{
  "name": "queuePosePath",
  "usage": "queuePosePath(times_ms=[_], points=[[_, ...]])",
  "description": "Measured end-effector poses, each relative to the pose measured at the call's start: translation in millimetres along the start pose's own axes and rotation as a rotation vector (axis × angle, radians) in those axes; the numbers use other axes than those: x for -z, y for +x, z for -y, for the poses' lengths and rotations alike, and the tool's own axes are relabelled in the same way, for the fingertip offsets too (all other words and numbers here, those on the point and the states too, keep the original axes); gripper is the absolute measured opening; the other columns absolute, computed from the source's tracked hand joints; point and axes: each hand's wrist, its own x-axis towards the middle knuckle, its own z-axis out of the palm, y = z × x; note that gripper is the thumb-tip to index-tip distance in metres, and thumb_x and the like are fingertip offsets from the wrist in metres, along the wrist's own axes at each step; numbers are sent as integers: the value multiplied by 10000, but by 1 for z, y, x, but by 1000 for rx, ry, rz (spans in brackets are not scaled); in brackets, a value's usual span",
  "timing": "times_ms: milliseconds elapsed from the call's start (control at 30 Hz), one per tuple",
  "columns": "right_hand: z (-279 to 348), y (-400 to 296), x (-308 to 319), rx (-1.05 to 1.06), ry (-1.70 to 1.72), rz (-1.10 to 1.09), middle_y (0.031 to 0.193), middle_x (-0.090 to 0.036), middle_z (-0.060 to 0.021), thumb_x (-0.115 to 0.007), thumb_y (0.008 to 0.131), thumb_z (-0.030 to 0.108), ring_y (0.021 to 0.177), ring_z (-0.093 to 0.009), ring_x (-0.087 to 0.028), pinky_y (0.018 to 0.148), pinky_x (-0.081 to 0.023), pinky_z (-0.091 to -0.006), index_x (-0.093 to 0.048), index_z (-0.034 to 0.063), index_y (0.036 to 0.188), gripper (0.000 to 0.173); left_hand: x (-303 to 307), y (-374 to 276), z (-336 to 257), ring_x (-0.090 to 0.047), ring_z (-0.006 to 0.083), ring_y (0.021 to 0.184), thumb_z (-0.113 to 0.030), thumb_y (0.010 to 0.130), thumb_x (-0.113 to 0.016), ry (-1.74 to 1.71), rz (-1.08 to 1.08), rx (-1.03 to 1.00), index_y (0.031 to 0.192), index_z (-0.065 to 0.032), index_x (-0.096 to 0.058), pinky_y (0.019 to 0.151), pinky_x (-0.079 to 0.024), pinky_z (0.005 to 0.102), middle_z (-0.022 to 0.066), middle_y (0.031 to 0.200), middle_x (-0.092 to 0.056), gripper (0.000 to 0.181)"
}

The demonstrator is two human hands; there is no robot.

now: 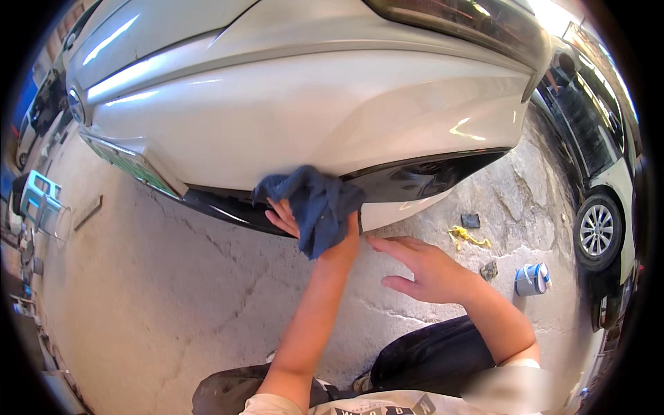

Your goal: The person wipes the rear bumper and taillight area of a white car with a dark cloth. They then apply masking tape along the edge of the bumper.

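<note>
My left hand [285,218] is pressed to the lower edge of a white car's bumper [290,114]. A crumpled blue cloth [324,205] is in it, draped over the back of the hand, so that only some fingers and the wrist show. The cloth lies where the white panel meets the black lower trim [415,174]. My right hand [430,267] hovers above the concrete floor, below the bumper's corner, with thumb and fingers apart and nothing in it. A green licence plate [136,165] is mounted farther left on the bumper.
On the floor to the right are a blue-and-grey can [531,280], a yellow strip of material [467,237] and a small black pad [470,221]. Another car [596,231] stands at far right, a person [563,70] beside it. A light-blue plastic stool [41,199] stands left.
</note>
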Motion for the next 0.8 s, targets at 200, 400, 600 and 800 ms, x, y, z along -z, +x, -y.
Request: queuePosePath(times_ms=[200,400,600,800], points=[[-6,-1,-1,-14,-2,27,1332,-581,-220,-697,902,186,1204,-395,-564,1007,-473,-452,-429,62,1473,644,-7,20,-15,-151,523,1459,-380,736,-799,-21,-55,-71,1434,-3,-458,1132,-57,741,306,1527,-274,864],[-6,-1,3,-21,17,6,1343,-575,-224,-698,900,188,1213,-408,-561,1010,-471,-450,-419,60,1476,652,1,19,-5,-206,530,1444,-350,767,-803,9,-14,-80,1357,-36,-556,1140,-80,721,284,1508,-352,713],[-20,-1,1,-47,30,-27,1360,-567,-233,-725,878,239,1233,-411,-556,1029,-461,-448,-402,59,1490,715,20,-22,15,-491,403,1277,-146,888,-685,-367,90,-5,1051,-70,-710,1125,-306,552,159,1239,-622,182],[-35,0,-6,-95,30,-49,1286,-606,-259,-762,834,312,1181,-409,-591,996,-478,-446,-475,13,1406,707,42,-10,-47,-588,283,1094,-61,974,-520,-940,280,67,1011,-39,-672,1013,-434,405,128,1137,-623,157]])
